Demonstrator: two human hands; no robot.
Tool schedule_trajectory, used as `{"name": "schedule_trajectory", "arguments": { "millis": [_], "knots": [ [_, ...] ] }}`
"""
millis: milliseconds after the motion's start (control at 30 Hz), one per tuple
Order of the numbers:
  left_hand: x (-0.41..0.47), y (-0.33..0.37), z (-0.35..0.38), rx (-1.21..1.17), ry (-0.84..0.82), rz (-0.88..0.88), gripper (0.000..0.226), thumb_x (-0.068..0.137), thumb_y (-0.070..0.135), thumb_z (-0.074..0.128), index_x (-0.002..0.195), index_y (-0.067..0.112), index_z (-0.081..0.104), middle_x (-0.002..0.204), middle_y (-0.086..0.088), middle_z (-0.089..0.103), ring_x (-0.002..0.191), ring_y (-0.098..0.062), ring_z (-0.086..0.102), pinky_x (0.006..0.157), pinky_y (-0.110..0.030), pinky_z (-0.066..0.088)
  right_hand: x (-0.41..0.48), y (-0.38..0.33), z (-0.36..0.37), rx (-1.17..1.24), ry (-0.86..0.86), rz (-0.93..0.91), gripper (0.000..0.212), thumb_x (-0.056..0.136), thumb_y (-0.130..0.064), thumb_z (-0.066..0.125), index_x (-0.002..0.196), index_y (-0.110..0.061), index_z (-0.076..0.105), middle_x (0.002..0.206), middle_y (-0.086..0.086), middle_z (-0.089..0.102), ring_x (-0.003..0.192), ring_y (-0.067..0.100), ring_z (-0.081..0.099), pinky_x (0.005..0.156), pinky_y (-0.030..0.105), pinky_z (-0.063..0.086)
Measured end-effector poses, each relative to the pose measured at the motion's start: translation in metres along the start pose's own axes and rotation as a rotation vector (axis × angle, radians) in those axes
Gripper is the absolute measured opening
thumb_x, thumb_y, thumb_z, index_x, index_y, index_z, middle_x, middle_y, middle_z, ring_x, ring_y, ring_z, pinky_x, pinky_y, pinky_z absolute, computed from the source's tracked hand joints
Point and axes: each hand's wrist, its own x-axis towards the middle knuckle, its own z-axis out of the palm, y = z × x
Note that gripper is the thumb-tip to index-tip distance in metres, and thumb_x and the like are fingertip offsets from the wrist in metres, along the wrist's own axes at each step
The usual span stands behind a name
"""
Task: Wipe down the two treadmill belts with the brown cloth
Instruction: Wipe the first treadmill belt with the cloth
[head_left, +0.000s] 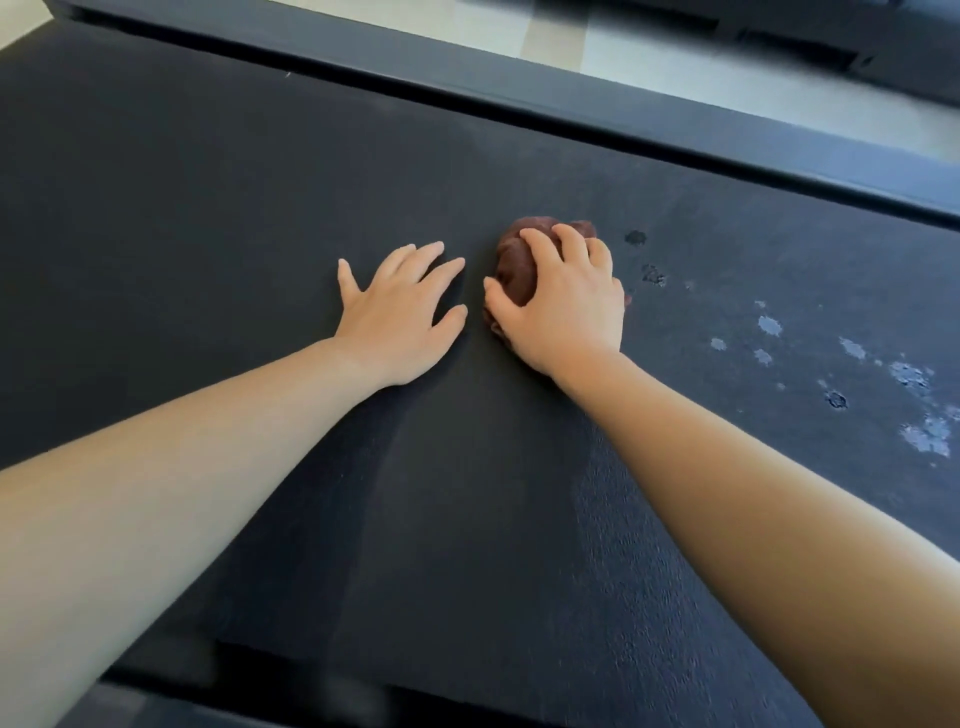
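A black treadmill belt (260, 218) fills most of the head view. My right hand (563, 306) presses down on a bunched brown cloth (517, 260) near the belt's middle, fingers curled over it; most of the cloth is hidden under the hand. My left hand (402, 312) lies flat on the belt just left of the cloth, fingers spread, holding nothing. Pale worn or dirty patches (914, 405) mark the belt to the right of the cloth, with a few dark spots (635, 238) close beside it.
A dark side rail (571, 111) runs along the belt's far edge, with pale floor (649, 62) behind it. Part of another dark machine (831, 36) shows at the top right. The near rail (156, 701) lies at the bottom left.
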Motion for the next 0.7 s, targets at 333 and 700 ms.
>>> {"name": "schedule_trajectory", "arguments": {
  "millis": [333, 700],
  "knots": [
    [0.059, -0.006, 0.006, -0.006, 0.137, 0.005, 0.063, 0.087, 0.052, 0.039, 0.144, 0.027, 0.03, 0.151, 0.011, 0.025, 0.14, -0.009, 0.016, 0.11, -0.061, 0.005, 0.119, 0.001, 0.037, 0.011, -0.003, -0.028, 0.064, 0.081, -0.065, 0.044, 0.135, -0.03, 0.044, 0.142, 0.002, 0.042, 0.13, 0.031, 0.033, 0.097, 0.049, 0.037],
    [0.059, -0.004, 0.005, -0.014, 0.123, 0.017, 0.065, 0.085, 0.053, 0.036, 0.143, 0.025, 0.03, 0.151, 0.012, 0.024, 0.14, -0.007, 0.015, 0.109, -0.062, 0.005, 0.184, -0.008, 0.051, 0.048, -0.064, -0.106, 0.064, 0.081, -0.064, 0.046, 0.136, -0.032, 0.043, 0.138, -0.001, 0.046, 0.128, 0.028, 0.035, 0.094, 0.044, 0.039]
  ]
}}
